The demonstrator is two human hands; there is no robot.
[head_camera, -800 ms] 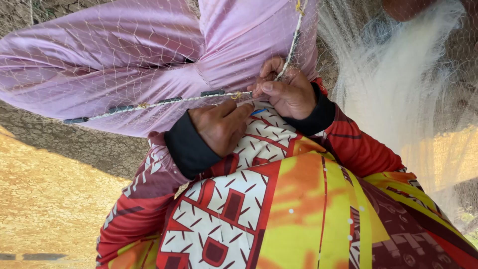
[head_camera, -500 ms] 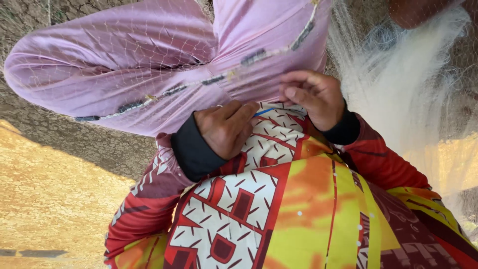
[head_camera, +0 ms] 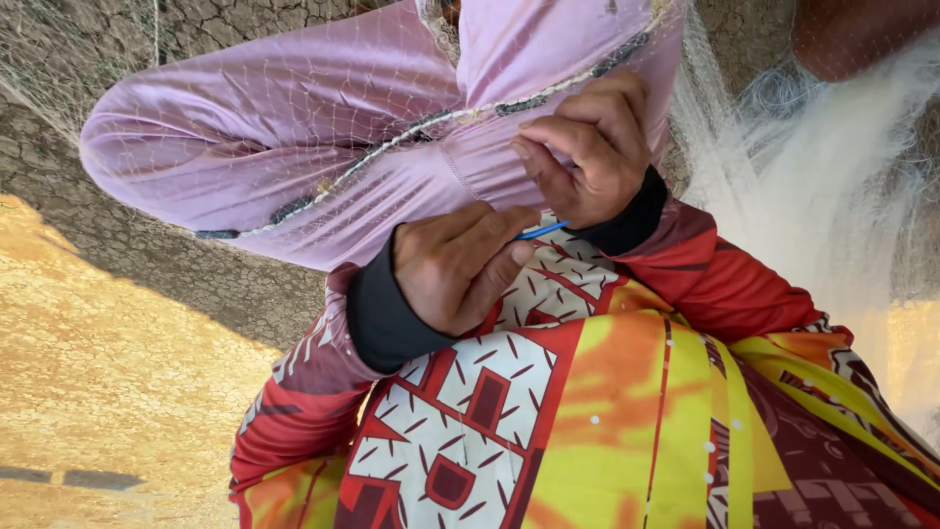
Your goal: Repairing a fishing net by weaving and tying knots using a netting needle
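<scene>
A thin blue tool (head_camera: pixel 540 232) is sitting between both hands above the patterned lap, the left hand (head_camera: pixel 460 266) is pinching it while the right hand (head_camera: pixel 587 147) is gripping the net's beaded rope (head_camera: pixel 441 120) over the pink knees (head_camera: pixel 294 147).

Your left hand (head_camera: pixel 460 269) pinches a thin, smooth blue plastic needle (head_camera: pixel 541 231). Just above it, your right hand (head_camera: pixel 587 147) grips the fine, translucent mesh of the net (head_camera: pixel 294 118), whose edge cord (head_camera: pixel 392 147) looks twisted and rough. Under the net lies matt, smooth lilac cloth (head_camera: pixel 245 147). Below the needle, the patterned fabric (head_camera: pixel 587 421) looks soft and matt. Left of the cloth, the ground (head_camera: pixel 98 372) is dry, cracked earth.
</scene>
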